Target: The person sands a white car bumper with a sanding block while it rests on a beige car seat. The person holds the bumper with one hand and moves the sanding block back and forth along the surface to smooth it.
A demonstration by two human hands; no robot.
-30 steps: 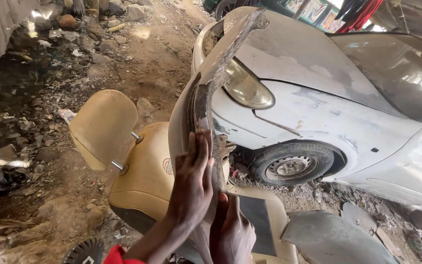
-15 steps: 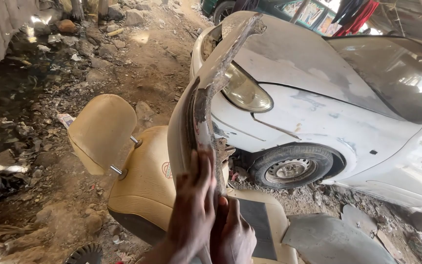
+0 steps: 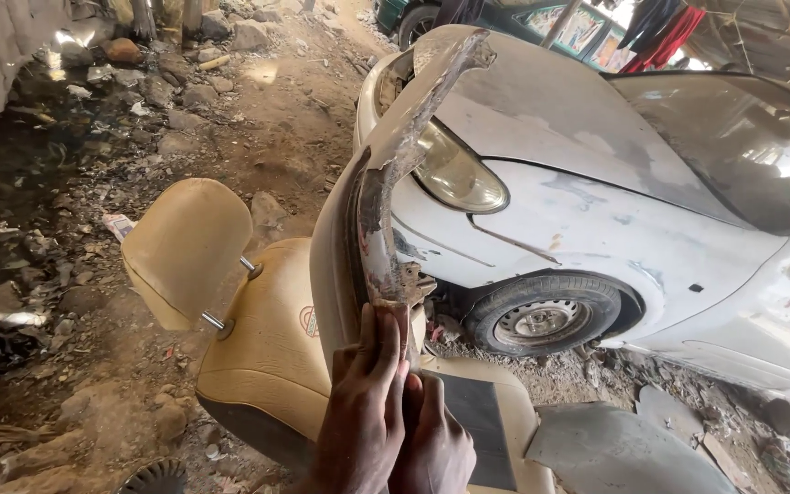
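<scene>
A long curved, dusty car bumper piece (image 3: 386,183) stands on end in front of me, its ragged edge facing the camera. My left hand (image 3: 363,412) presses flat against its lower end, fingers pointing up. My right hand (image 3: 436,439) sits just beside it, wrapped around the same lower end. Behind the bumper lies a tan car seat (image 3: 262,348) on its back, with its headrest (image 3: 185,247) pointing left.
A white sanded car (image 3: 614,210) with a headlamp (image 3: 459,174) and front wheel (image 3: 541,316) fills the right. A grey panel (image 3: 614,448) lies at bottom right. Rubble and stones (image 3: 121,119) cover the dirt ground to the left.
The view has shifted slightly; both hands sit a little lower in the frame, still holding the bumper's lower end. The bumper stays upright.
</scene>
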